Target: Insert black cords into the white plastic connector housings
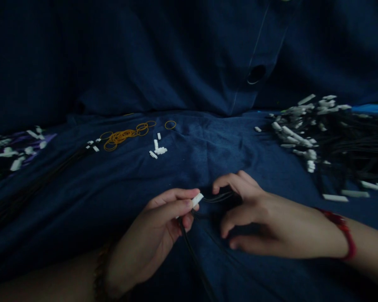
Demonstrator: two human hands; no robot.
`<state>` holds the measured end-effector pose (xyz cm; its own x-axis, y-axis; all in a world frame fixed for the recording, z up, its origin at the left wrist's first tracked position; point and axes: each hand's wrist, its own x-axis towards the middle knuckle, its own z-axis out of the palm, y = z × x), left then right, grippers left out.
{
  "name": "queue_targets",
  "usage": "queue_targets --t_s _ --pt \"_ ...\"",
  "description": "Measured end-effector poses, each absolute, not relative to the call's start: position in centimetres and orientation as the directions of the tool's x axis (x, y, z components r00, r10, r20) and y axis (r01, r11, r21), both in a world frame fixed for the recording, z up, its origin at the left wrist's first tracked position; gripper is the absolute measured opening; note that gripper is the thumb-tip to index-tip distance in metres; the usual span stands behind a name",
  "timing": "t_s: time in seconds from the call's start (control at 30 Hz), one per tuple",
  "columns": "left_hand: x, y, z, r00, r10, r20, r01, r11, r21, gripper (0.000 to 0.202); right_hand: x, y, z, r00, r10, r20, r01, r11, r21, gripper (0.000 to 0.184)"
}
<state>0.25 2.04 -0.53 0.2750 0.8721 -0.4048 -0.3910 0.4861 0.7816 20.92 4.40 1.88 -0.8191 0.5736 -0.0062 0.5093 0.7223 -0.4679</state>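
Observation:
My left hand (157, 235) is closed in a pinch on a small white connector (197, 199) at the end of thin black wires (219, 197). A black cable (193, 256) runs down from that hand toward the lower edge. My right hand (255, 218), with a red string bracelet on the wrist, hovers just right of the connector. Its fingers are curled over the black wires; whether they grip the wires I cannot make out. Both hands are low in the middle, above a dark blue cloth (189, 167).
Yellow rubber bands (122, 136) and a few loose white connectors (157, 149) lie beyond the hands. A large heap of black cables with white connectors (327, 138) lies at the right. More white connectors and dark cables (12, 155) lie at the left. Folded blue fabric rises behind.

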Motion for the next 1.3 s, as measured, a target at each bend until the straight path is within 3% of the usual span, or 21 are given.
queue_targets --t_s 0.07,0.13,0.23,0.33,0.43,0.53,0.63,0.73,0.83,1.03,1.3 --pt "0.3 2.0 -0.5 0.271 0.875 -0.4 -0.391 0.48 0.785 0.015 20.8 3.9 1.4 -0.798 0.601 0.049 0.545 0.754 -0.366 0.014" --pt "0.3 2.0 -0.6 0.273 0.878 -0.394 -0.385 0.475 0.791 0.015 20.6 3.3 0.9 -0.762 0.615 0.203 0.576 0.787 -0.222 0.015" --pt "0.3 1.9 -0.5 0.286 0.876 -0.388 -0.364 0.474 0.802 0.015 20.4 2.5 0.5 -0.796 0.451 0.403 0.522 0.849 0.081 0.02" --pt "0.3 1.9 -0.5 0.298 0.874 -0.383 -0.322 0.47 0.822 0.015 20.1 1.8 0.7 -0.877 0.336 0.344 0.427 0.873 0.235 0.032" --pt "0.4 1.9 -0.5 0.299 0.876 -0.38 -0.309 0.465 0.829 0.015 19.6 1.3 1.0 -0.876 0.381 0.295 0.454 0.859 0.239 0.029" --pt "0.4 1.9 -0.5 0.296 0.869 -0.396 -0.303 0.479 0.824 0.015 18.9 0.9 1.4 -0.812 0.538 0.227 0.57 0.814 0.111 0.017" --pt "0.4 1.8 -0.5 0.294 0.867 -0.401 -0.285 0.48 0.83 0.014 18.5 0.7 2.0 -0.671 0.737 0.081 0.716 0.673 -0.187 0.014" --pt "0.4 1.7 -0.4 0.286 0.873 -0.396 -0.276 0.471 0.838 0.015 18.4 0.9 2.6 -0.621 0.783 -0.03 0.682 0.521 -0.513 0.021" --pt "0.5 1.8 -0.3 0.285 0.874 -0.393 -0.281 0.468 0.838 0.015 18.1 1.3 2.4 -0.624 0.774 -0.108 0.585 0.37 -0.722 0.016" --pt "0.6 1.9 -0.2 0.276 0.871 -0.405 -0.286 0.477 0.831 0.015 17.8 1.7 1.5 -0.584 0.788 -0.196 0.547 0.204 -0.812 0.02" --pt "0.6 1.9 -0.2 0.277 0.868 -0.413 -0.296 0.486 0.822 0.015 18.3 1.8 1.1 -0.561 0.799 -0.215 0.546 0.162 -0.822 0.029"
